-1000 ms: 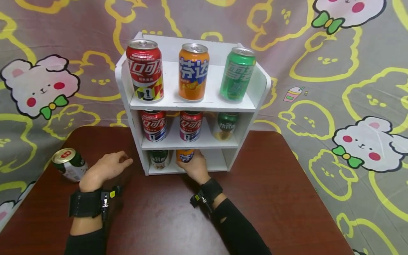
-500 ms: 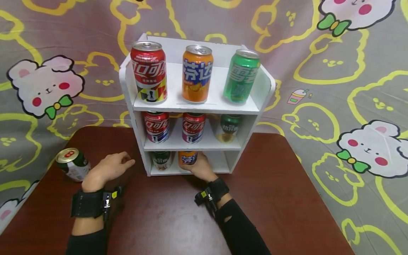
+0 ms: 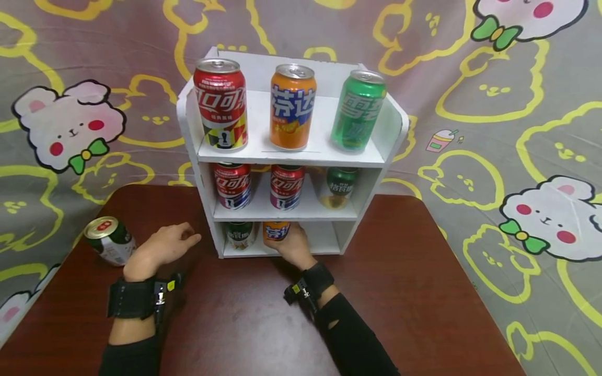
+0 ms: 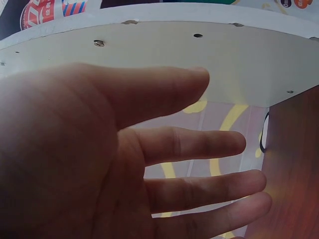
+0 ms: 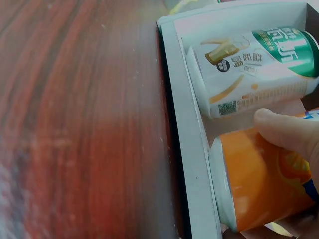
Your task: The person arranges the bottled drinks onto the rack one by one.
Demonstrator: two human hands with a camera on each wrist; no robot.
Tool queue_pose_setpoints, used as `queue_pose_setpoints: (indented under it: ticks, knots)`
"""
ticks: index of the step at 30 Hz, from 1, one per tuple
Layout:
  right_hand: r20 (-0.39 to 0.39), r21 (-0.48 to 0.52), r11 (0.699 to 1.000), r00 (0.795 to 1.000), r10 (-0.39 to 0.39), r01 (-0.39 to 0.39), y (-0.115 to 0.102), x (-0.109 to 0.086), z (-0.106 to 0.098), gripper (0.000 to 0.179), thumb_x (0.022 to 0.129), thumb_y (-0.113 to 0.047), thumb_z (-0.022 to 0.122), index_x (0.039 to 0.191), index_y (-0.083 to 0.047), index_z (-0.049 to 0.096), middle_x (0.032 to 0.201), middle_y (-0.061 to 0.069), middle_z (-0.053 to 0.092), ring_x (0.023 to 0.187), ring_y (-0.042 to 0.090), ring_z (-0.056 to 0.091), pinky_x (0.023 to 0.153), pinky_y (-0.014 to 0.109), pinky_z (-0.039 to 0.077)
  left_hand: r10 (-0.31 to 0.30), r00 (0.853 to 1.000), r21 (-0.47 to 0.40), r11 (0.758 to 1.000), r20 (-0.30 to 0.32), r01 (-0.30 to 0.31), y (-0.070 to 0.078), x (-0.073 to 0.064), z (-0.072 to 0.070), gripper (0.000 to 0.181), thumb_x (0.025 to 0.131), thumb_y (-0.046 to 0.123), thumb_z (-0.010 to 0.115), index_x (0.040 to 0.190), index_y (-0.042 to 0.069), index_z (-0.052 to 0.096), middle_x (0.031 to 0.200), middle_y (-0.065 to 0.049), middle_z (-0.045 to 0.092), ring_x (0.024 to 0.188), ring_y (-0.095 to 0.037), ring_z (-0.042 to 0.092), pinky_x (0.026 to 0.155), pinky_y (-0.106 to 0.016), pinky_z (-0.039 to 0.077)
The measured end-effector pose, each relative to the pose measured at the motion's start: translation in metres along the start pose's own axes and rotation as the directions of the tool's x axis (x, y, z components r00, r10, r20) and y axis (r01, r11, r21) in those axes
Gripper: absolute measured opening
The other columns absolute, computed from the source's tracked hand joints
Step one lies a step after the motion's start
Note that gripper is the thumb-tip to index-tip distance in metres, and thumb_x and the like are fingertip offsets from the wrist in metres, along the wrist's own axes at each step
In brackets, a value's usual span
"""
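On the bottom level of a white shelf (image 3: 324, 241), my right hand (image 3: 295, 246) holds an orange soda can (image 3: 276, 230) with thumb and fingers round its side. In the right wrist view the orange can's base lies right at the shelf's front lip, with the thumb (image 5: 284, 130) across its body. Left of it, apart, stands a green and white drink can (image 5: 254, 69). My left hand (image 3: 162, 247) is over the table to the left of the shelf, holding nothing. Its fingers (image 4: 194, 147) are extended and spread in the left wrist view.
The middle level bears two red cola cans (image 3: 232, 186) and a green and gold can (image 3: 338, 189). On top stand a red cola can (image 3: 221, 104), an orange can (image 3: 292, 109) and a green can (image 3: 358, 110). Another green can (image 3: 110, 240) stands on the brown table (image 3: 404, 292) beside my left hand.
The head view has shifted slightly, so the scene sits a little further right. My right hand stays round the orange soda can, and my left hand keeps its place.
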State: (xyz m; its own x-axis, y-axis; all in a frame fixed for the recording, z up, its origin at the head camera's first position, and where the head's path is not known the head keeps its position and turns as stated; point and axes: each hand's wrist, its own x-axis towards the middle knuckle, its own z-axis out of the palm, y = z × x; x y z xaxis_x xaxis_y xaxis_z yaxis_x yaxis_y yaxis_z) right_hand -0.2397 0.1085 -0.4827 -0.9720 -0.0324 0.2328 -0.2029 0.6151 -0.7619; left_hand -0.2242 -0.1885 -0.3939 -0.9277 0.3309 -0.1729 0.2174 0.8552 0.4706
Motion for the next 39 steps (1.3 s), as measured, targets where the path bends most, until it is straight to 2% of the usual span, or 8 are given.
queue_pose_setpoints:
  ticks: [17,24,32,39]
  knots:
    - [-0.173,-0.058,0.996,0.983,0.061,-0.072,-0.007,-0.006,0.011,0.079,0.067,-0.029,0.085,0.128,-0.005,0.041,0.109,0.011,0.061,0.098,0.025,0.06,0.084,0.038,0.049,0.009,1.0,0.0,1.0,-0.007,-0.009,0.002,0.003,0.001,0.051,0.096,0.035,0.051,0.119,-0.012,0.051,0.111,-0.03,0.057,0.101,-0.045,0.054,0.08,-0.056,0.044]
    - [-0.221,-0.057,0.997,0.974,0.044,-0.058,-0.012,-0.006,0.015,0.081,0.065,-0.031,0.085,0.128,-0.005,0.04,0.11,0.012,0.06,0.099,0.026,0.06,0.083,0.039,0.049,0.016,1.0,0.02,1.0,-0.025,-0.016,-0.001,0.002,0.0,0.049,0.096,0.032,0.051,0.117,-0.012,0.053,0.107,-0.03,0.058,0.099,-0.045,0.055,0.079,-0.055,0.045]
    - [-0.235,-0.116,0.989,0.97,0.058,-0.087,-0.012,-0.007,0.015,0.087,0.063,-0.037,0.086,0.129,-0.005,0.038,0.111,0.013,0.059,0.099,0.029,0.06,0.082,0.042,0.049,0.01,1.0,0.011,1.0,-0.022,-0.01,0.0,0.002,0.0,0.05,0.096,0.033,0.051,0.118,-0.012,0.052,0.108,-0.03,0.058,0.1,-0.045,0.055,0.079,-0.055,0.045]
    - [-0.143,-0.118,0.987,0.985,0.096,-0.114,-0.011,-0.009,0.009,0.092,0.063,-0.037,0.086,0.133,-0.004,0.035,0.116,0.014,0.055,0.104,0.029,0.057,0.087,0.042,0.047,0.013,1.0,0.011,1.0,-0.02,-0.013,-0.001,0.001,0.001,0.051,0.096,0.033,0.052,0.118,-0.012,0.052,0.108,-0.03,0.058,0.099,-0.045,0.054,0.079,-0.056,0.044]
